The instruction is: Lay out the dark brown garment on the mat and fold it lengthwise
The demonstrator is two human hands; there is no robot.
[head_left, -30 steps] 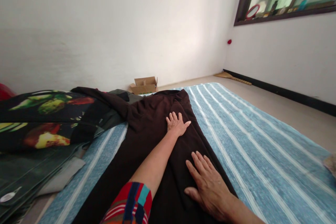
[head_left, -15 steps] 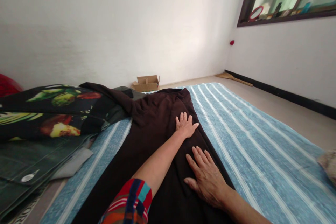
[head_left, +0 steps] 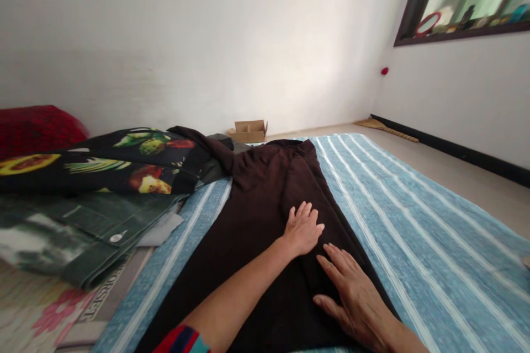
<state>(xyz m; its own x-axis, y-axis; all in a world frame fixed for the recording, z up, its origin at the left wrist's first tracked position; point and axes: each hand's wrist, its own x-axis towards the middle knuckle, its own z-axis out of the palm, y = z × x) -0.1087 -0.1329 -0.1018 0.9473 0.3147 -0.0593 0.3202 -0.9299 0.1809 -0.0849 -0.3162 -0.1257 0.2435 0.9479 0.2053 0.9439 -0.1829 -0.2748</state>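
Note:
A dark brown garment [head_left: 260, 220] lies spread out, with one part stretching off to the left at its far end. On its middle rests my left hand [head_left: 303, 227], fingers extended and palm down. Nearer to me and to the right, my right hand [head_left: 351, 292] lies on the garment by its right edge, fingers and thumb apart. Neither hand grips the cloth. Under the garment is a blue-and-white striped sheet [head_left: 385, 220].
At left are a black fruit-print cloth [head_left: 99, 162], a dark green denim garment [head_left: 107, 226] and a red bundle [head_left: 37, 127]. A cardboard box [head_left: 249, 131] sits by the wall. A broom-like thing [head_left: 385, 128] lies in the corner below the window [head_left: 467, 0].
Both hands have slid toward me along the brown garment, staying open. The view has shifted left, bringing more of the red bundle and a floral surface into sight.

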